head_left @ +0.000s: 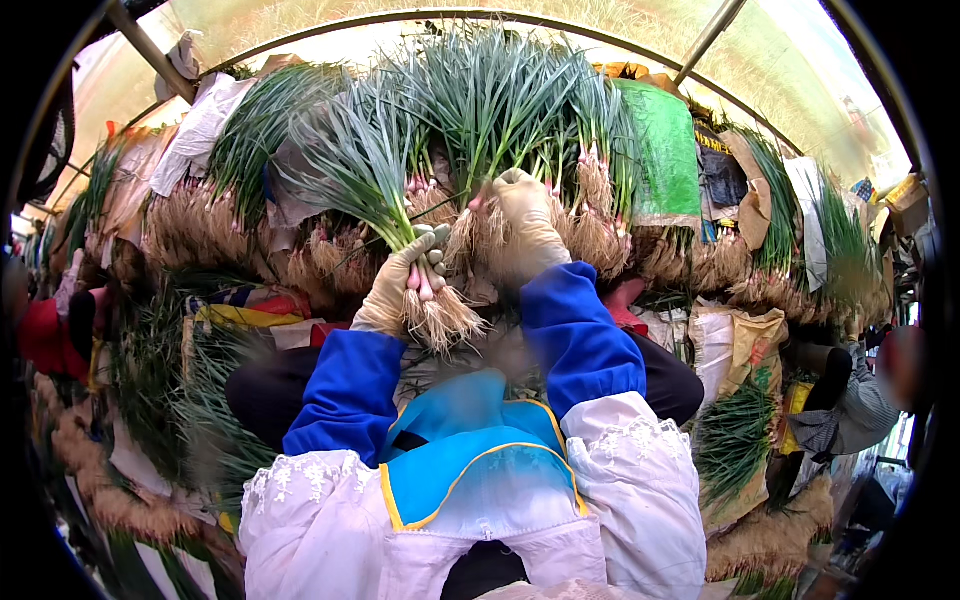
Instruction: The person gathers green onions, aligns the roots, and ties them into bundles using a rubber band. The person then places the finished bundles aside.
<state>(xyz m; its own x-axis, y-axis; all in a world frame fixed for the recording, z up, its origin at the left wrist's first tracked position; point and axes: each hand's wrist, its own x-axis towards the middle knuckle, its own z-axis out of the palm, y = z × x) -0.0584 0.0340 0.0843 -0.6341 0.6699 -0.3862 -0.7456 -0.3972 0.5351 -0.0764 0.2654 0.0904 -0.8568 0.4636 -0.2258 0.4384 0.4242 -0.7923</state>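
Observation:
My left hand (401, 276), in a pale work glove, is closed around a bunch of young garlic plants (382, 214). Its green leaves fan up and to the left; pinkish bulbs and straw-coloured roots hang below the fist. To its right, my right hand (525, 214), gloved too, reaches into the large heap of the same plants (495, 105). The fingers there are curled at the bulb ends of some stalks. Whether they grip a stalk is hard to see, since the back of the glove hides the fingertips.
More plants (262, 127) line the bench left and right, partly under a green sack (660, 150) and a white sack (199, 135). Loose greens (217, 405) lie beside my left knee, others (739, 435) at lower right. Another person (855, 405) sits at far right, one more (56, 337) at far left.

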